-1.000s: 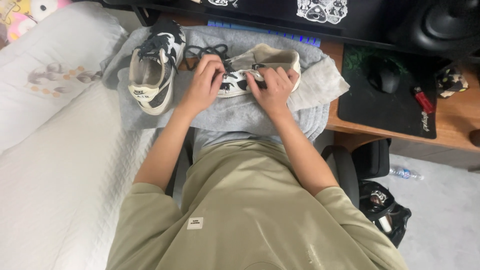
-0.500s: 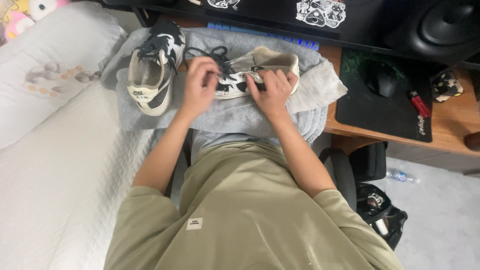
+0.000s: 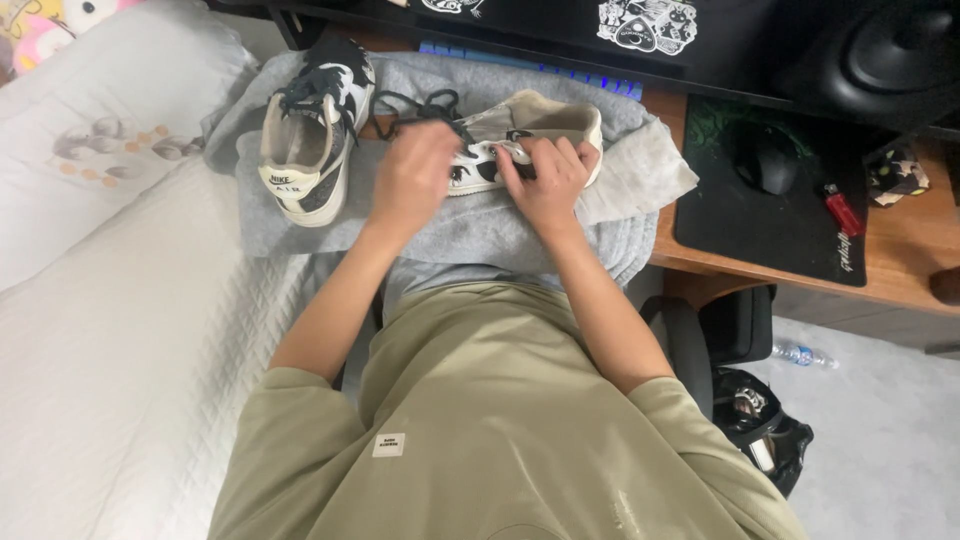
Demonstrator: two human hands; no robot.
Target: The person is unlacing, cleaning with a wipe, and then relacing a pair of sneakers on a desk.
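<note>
A person in an olive shirt point(image 3: 480, 430) sits between a white bed point(image 3: 120, 380) on the left and a wooden worktop point(image 3: 900, 250) on the right. Both hands work on a black-and-white sneaker point(image 3: 530, 135) lying on its side on a grey towel point(image 3: 480, 225), its long axis running left to right. The right hand point(image 3: 548, 180) presses down on the shoe's middle, fingers curled over it. The left hand point(image 3: 415, 175), blurred, sits at the left end by the loose black laces point(image 3: 425, 105); its grip cannot be told. Farther left, a second sneaker point(image 3: 310, 130) rests apart.
</note>
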